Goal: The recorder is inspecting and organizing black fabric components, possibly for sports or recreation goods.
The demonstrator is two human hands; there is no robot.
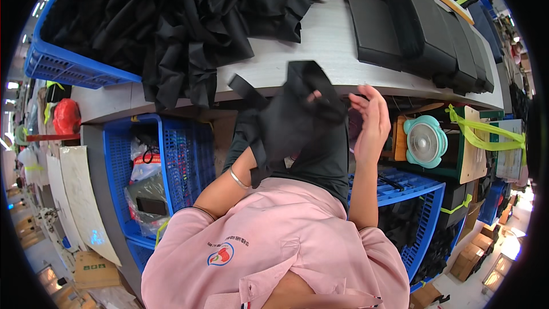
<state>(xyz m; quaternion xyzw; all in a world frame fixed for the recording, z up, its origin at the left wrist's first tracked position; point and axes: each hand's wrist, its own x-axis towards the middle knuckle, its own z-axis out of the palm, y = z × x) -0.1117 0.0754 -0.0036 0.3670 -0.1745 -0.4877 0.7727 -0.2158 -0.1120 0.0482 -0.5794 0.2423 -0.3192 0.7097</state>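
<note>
A piece of black cloth with loose strap-like ends (294, 117) is held up over my lap, just before the table edge, and is blurred by motion. It covers most of my left hand (314, 96). Only some fingertips show through a gap in its upper part, and the wrist with a silver bangle comes out below. To the right of the cloth my right hand (373, 117) is raised, its fingers apart and holding nothing. On the white table (326, 28) lies a large heap of similar black cloth pieces (189, 17), some hanging over the front edge.
Folded black stacks (423, 28) stand at the table's right. A blue crate (74, 66) sits at its left end. Below are a blue basket with bagged items and a phone (151, 205), another blue crate (426, 229) at right, and a turquoise fan (426, 141).
</note>
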